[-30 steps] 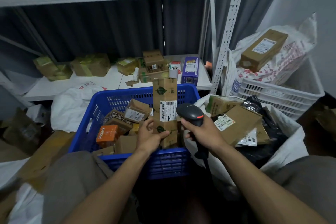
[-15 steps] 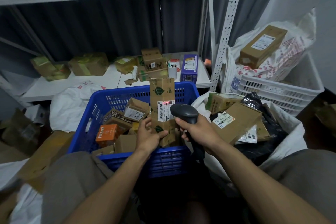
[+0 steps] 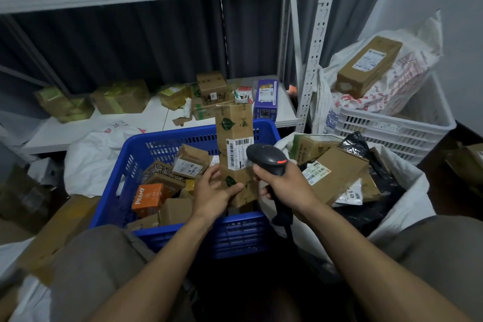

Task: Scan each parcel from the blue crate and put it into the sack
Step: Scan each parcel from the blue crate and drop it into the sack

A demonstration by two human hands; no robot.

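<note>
My left hand (image 3: pixel 212 192) grips the lower end of a tall brown parcel (image 3: pixel 234 128) with green leaf prints, held upright over the blue crate (image 3: pixel 243 235). Its white barcode label faces me. My right hand (image 3: pixel 282 185) is closed on a black handheld scanner (image 3: pixel 266 158), whose head sits right in front of that label. The crate holds several small cardboard boxes and an orange box (image 3: pixel 149 197). To the right, the white sack (image 3: pixel 402 206) lies open with several brown parcels and black bags inside.
A white shelf (image 3: pixel 91 128) behind the crate carries more boxes and a purple box (image 3: pixel 266 99). A white basket (image 3: pixel 392 131) at the far right holds a printed bag and a long brown box. My knees frame the crate; flattened cardboard lies at left.
The scanner has moved up and left, closer to the parcel's label. The parcel stays upright in my left hand, turned slightly.
</note>
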